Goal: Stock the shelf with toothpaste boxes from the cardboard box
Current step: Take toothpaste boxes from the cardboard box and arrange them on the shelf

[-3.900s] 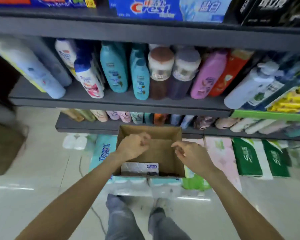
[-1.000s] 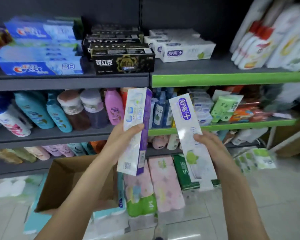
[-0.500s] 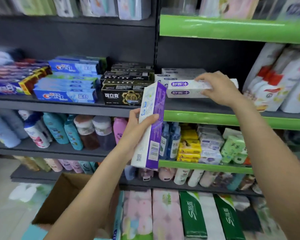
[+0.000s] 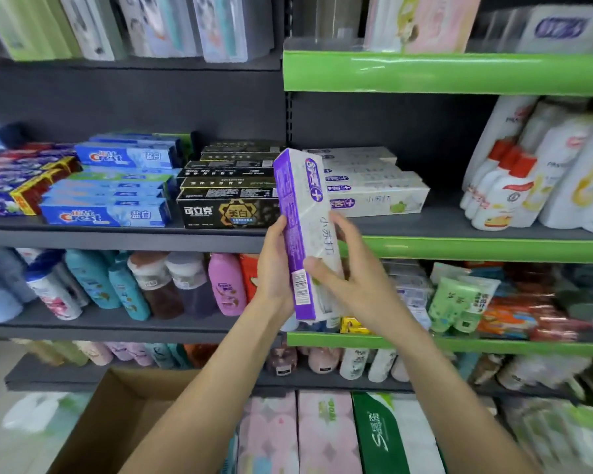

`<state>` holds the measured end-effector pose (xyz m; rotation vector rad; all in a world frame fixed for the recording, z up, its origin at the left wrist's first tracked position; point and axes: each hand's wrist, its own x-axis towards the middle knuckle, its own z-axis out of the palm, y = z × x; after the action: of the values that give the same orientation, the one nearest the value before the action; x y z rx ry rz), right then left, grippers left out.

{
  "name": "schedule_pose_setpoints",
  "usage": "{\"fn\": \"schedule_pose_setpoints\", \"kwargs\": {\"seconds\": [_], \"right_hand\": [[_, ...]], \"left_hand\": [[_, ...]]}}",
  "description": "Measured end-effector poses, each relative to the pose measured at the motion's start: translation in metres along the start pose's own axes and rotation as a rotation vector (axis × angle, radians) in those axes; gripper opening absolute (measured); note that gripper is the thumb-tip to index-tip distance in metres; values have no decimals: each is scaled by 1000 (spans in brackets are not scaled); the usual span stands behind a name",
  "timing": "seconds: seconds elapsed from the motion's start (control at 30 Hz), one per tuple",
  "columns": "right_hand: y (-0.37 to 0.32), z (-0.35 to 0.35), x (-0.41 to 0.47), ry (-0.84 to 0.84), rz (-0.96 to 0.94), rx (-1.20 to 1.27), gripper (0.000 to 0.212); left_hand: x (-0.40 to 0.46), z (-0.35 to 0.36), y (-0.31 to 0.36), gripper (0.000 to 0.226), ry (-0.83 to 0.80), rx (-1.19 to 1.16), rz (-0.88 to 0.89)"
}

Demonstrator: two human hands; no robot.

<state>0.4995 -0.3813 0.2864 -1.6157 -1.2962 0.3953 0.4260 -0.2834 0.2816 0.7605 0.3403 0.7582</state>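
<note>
Both hands, left (image 4: 274, 268) and right (image 4: 353, 285), grip the toothpaste box (image 4: 305, 234), which should probably be laid flat onto the white stack (image 4: 374, 189).

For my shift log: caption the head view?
Both hands hold a purple-and-white toothpaste box upright before the matching shelf stack.

Shampoo bottles (image 4: 124, 285) line the shelf below, tissue packs (image 4: 322, 436) stand at floor level, and white refill pouches (image 4: 514, 186) lean at right.
</note>
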Motion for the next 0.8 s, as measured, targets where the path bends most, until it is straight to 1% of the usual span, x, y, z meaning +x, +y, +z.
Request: {"fn": "schedule_pose_setpoints", "kwargs": {"seconds": [0.07, 0.13, 0.2, 0.27, 0.33, 0.4, 0.47, 0.5, 0.53, 0.6, 0.7, 0.73, 0.8], "right_hand": [[3, -1, -1, -3, 50, 13, 84], [3, -8, -4, -22, 63, 5, 91], [4, -19, -4, 6, 44, -23, 95], [4, -33, -1, 64, 21, -173, 96], [3, -47, 4, 75, 16, -234, 95], [3, -60, 9, 64, 9, -166, 86], [3, -76, 15, 113, 4, -90, 77], [4, -83, 19, 149, 6, -52, 74], [6, -90, 22, 175, 5, -24, 72], [10, -99, 26, 196, -20, 2, 69], [16, -107, 27, 183, -54, 74, 57], [17, -110, 27, 181, -70, 78, 53], [19, -120, 29, 193, -111, -1, 50]], "left_hand": [[3, 6, -8, 45, -34, 25, 39], [4, 12, -12, 45, -45, 105, 80], [10, 12, -15, 42, -61, 297, 160], [16, 13, -11, 37, -61, 459, 238], [23, 20, -1, 38, -92, 554, 266], [32, 32, 13, 41, -149, 733, 329], [41, 47, 26, 43, -225, 946, 395], [44, 55, 31, 43, -250, 994, 406], [47, 62, 34, 42, -265, 1001, 407], [51, 75, 35, 42, -283, 927, 381], [55, 85, 26, 42, -306, 853, 340], [56, 87, 23, 43, -303, 854, 338], [59, 88, 22, 45, -273, 813, 348]]}}
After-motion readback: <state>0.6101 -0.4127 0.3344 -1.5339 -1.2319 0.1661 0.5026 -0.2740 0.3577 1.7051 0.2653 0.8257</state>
